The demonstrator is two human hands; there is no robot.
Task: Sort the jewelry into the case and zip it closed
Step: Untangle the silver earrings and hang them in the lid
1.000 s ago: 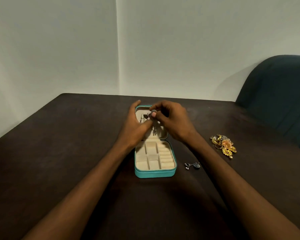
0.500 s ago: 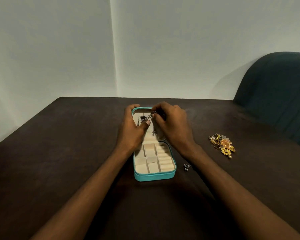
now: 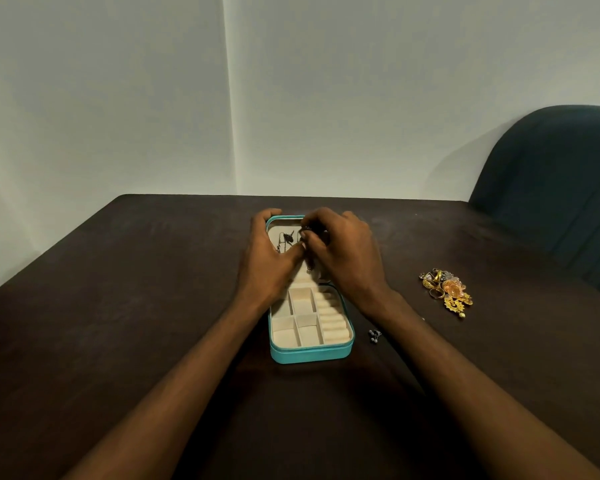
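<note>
A teal jewelry case (image 3: 309, 355) lies open in the middle of the dark table, its cream compartments nearest me and its lid part lying flat behind. Both hands work over the lid part. My right hand (image 3: 343, 258) pinches a dark silver necklace (image 3: 307, 233) whose chain hangs down between the hands. My left hand (image 3: 269, 258) holds the case's left rim, its thumb touching the chain. Another dark silver piece (image 3: 286, 239) hangs inside the lid part. A pile of gold jewelry (image 3: 445, 291) lies to the right. A small dark beaded earring (image 3: 374, 335) lies beside the case.
A dark teal chair back (image 3: 551, 188) stands at the table's right far corner. White walls rise behind the table's far edge (image 3: 291, 196). My forearms cross the near half of the table.
Both hands have settled lower over the lid part, with the right hand's fingers closer to the lid's hooks. My right forearm now hides part of the small beaded jewelry.
</note>
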